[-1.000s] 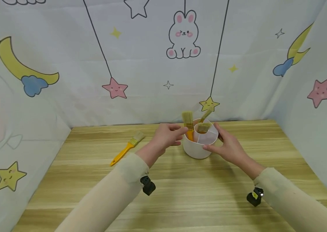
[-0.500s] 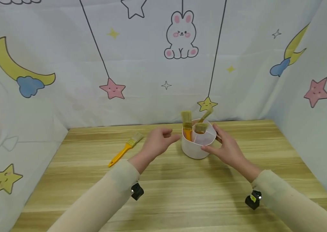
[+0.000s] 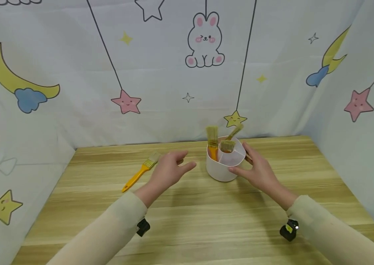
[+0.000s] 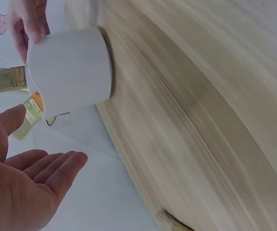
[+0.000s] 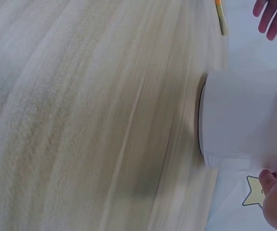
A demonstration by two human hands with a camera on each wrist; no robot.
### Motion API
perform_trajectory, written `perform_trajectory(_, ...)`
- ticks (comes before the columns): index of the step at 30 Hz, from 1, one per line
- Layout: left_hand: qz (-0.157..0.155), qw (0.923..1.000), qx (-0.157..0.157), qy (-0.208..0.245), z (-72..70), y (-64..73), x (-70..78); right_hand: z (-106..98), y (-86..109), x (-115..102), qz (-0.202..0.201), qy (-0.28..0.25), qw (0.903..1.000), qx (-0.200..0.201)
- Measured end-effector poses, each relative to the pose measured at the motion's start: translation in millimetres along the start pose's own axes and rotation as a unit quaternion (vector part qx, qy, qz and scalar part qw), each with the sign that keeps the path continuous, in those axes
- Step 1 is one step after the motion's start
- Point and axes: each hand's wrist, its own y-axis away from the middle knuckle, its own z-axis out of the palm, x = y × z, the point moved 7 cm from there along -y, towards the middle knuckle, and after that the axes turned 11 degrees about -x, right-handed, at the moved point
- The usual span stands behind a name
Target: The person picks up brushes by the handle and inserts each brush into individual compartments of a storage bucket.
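A white divided caddy stands on the table, and my right hand grips its right side with the thumb at the front and the fingers farther back. Inside it are a bristles-up paintbrush on the left, a second paintbrush in the round middle compartment, and a third paintbrush leaning at the back. My left hand hovers left of the caddy, holding nothing; the left wrist view shows its fingers loose and spread from the thumb. Beside it lies another paintbrush with a yellow handle, its bristles partly behind the hand.
The wood-grain table reaches back to a white curtain printed with stars, moons and a rabbit. More curtain hangs at both sides. A small black camera is strapped to each wrist.
My left hand has drawn away from the bristles-up paintbrush in the caddy, moving left toward the loose paintbrush. The right hand keeps its hold on the caddy. The head view has shifted slightly.
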Motion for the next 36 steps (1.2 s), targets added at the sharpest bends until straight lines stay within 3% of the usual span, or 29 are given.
perform_trajectory(4, 0.0, 0.9996, 0.003, -0.028, -4.5, 4.6, -11.5, -2, 0.6, -1, 0.002, 0.007, 0.9999, -0.008)
perform_trajectory(11, -0.005, 0.9993, 0.013, -0.034, -15.3, 15.8, -34.0, -12, -4.4, 1, 0.015, 0.024, 0.9979, -0.058)
perform_trajectory(23, -0.017, 0.9875, 0.058, -0.146, -39.4, 31.4, -70.0, -25, -16.8, 5, 0.01, 0.031, 0.9886, -0.147)
perform_trajectory(36, -0.071, 0.9748, 0.077, -0.197, -62.0, 39.6, -121.3, -18, -27.8, 8, 0.003, 0.038, 0.9909, -0.129)
